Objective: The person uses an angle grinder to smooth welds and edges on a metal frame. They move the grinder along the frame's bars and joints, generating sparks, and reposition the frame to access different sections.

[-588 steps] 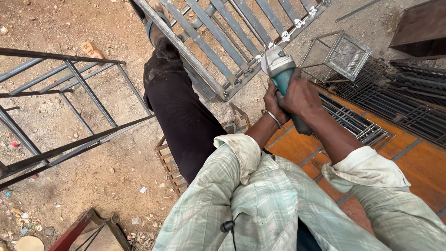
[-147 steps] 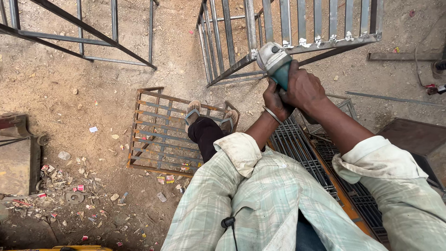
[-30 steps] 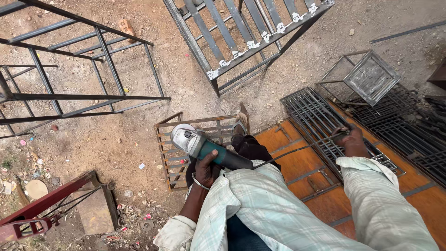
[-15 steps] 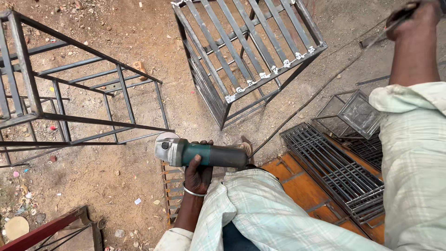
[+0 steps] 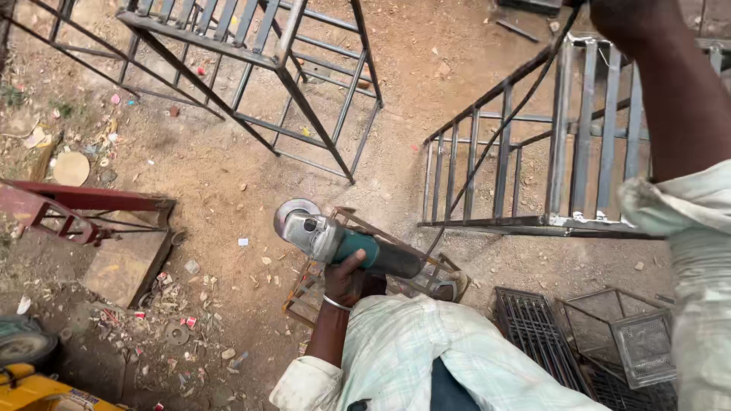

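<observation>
My left hand (image 5: pixel 346 280) grips the teal and black body of an angle grinder (image 5: pixel 335 242). It is held level above the dirt, with its disc guard pointing left. A black cable (image 5: pixel 495 129) runs from the grinder's rear up to my right hand (image 5: pixel 613 14). That hand is raised at the top right edge, mostly cut off, and closed around the cable. Below the grinder a small rusty grate (image 5: pixel 308 293) lies on the ground beside my sandalled foot (image 5: pixel 451 286). A grey barred metal frame (image 5: pixel 563 152) stands just right of the cable.
Another barred steel frame (image 5: pixel 251 53) stands at the upper left. A red metal stand (image 5: pixel 76 202) lies at the left, with scrap bits near it. Dark mesh grates (image 5: pixel 533 335) and a wire basket (image 5: pixel 647 346) sit at the lower right. A yellow machine (image 5: pixel 30 388) shows at the bottom left.
My view has swung, so the barred frame now lies to the right. The grinder stays in my left hand, low and level. My right arm has stayed raised, with the cable now taut below it.
</observation>
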